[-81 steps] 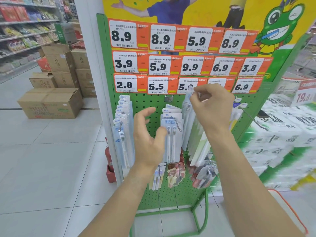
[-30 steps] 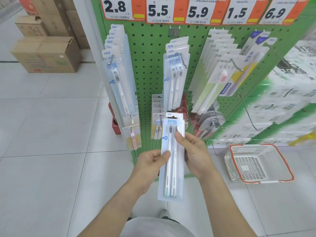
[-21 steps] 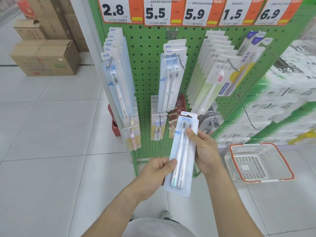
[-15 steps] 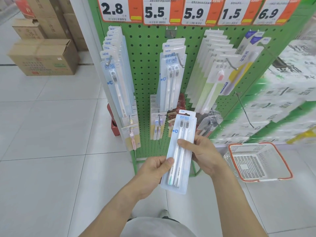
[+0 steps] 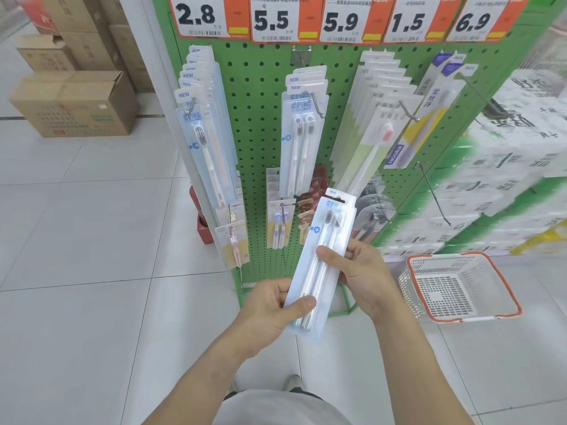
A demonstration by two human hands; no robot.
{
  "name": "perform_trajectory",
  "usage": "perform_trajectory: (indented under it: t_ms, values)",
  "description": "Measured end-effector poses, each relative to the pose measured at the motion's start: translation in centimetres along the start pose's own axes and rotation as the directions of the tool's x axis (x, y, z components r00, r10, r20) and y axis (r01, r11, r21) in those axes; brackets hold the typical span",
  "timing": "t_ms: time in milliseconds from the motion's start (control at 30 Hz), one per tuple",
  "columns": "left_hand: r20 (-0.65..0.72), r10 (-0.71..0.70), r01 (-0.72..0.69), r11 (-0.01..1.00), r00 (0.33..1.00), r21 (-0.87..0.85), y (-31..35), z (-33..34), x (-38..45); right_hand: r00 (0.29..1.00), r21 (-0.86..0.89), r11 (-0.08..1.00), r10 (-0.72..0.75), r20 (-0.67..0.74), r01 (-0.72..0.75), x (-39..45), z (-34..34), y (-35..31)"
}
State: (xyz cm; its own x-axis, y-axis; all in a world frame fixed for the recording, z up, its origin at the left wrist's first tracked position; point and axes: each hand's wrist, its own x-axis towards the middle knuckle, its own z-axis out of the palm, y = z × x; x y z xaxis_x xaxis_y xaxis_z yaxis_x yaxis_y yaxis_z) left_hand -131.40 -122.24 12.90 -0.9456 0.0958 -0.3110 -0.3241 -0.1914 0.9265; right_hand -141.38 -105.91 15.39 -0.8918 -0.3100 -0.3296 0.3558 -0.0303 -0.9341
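A long clear blister pack with two toothbrushes (image 5: 325, 240) is held in front of me, tilted with its top to the right. My left hand (image 5: 273, 305) grips its lower end, thumb across the front. My right hand (image 5: 359, 271) holds the middle from the right side, thumb on the front and fingers behind. Packs of the same kind hang on a hook of the green pegboard rack (image 5: 260, 87) just above.
A white shopping basket with an orange rim (image 5: 460, 286) stands on the tiled floor to the right. Wrapped white bales (image 5: 506, 167) are stacked right of the rack. Cardboard boxes (image 5: 73, 102) sit at the far left. A bare hook (image 5: 432, 194) juts out.
Both hands came down from the rack with one toothbrush pack. Over the last second the pack tilted and shifted slightly right while both hands kept hold.
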Motion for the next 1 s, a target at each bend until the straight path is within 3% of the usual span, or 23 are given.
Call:
perform_trajectory:
  t_ms: [133, 233, 333, 433, 533, 633, 733, 833, 1000]
  values:
    - [-0.081, 0.056, -0.046, 0.991, 0.995, 0.124, -0.4, 0.3, -0.5, 0.991, -0.164, 0.986, -0.011, -0.13, -0.011, -0.5, 0.1, 0.2]
    - [-0.213, 0.124, -0.031, 0.919, 0.969, 0.393, 0.2, 0.7, -0.5, 0.966, -0.224, 0.973, -0.107, -0.237, 0.053, -1.3, 1.2, 0.2]
    - [-0.216, 0.288, -0.042, 0.683, 0.933, 0.729, 0.4, 1.0, -0.4, 0.962, -0.254, 0.966, -0.118, -0.245, 0.054, -1.8, 2.4, 0.1]
    - [-0.094, 0.305, -0.072, 0.491, 0.948, 0.868, 0.6, 1.2, -0.4, 0.956, -0.209, 0.978, -0.088, -0.28, 0.029, -1.5, 2.6, 0.6]
    - [-0.029, 0.268, -0.138, 0.585, 0.963, 0.799, 0.8, 1.4, -0.7, 0.96, 0.051, 0.997, -0.035, -0.279, 0.051, -1.0, 2.1, 0.7]
    - [-0.15, 0.238, -0.081, 0.744, 0.96, 0.663, 0.9, 1.5, -0.9, 0.979, 0.189, 0.982, 0.019, -0.204, 0.021, -1.3, 1.7, 0.1]
    - [-0.132, 0.024, 0.039, 0.889, 0.991, 0.457, 1.1, 1.0, -0.6, 0.992, 0.322, 0.942, 0.119, -0.046, -0.099, -1.5, 1.3, -0.3]
    - [-0.003, -0.086, 0.084, 0.973, 0.996, 0.216, 1.1, 0.8, -0.8, 0.99, 0.329, 0.934, 0.14, 0.028, -0.141, -1.6, 1.3, -0.5]
    - [0.063, -0.108, 0.097, 0.984, 0.992, 0.149, 1.1, 1.4, -1.4, 0.975, 0.114, 0.993, -0.005, -0.22, 0.03, -0.8, 1.0, -0.6]
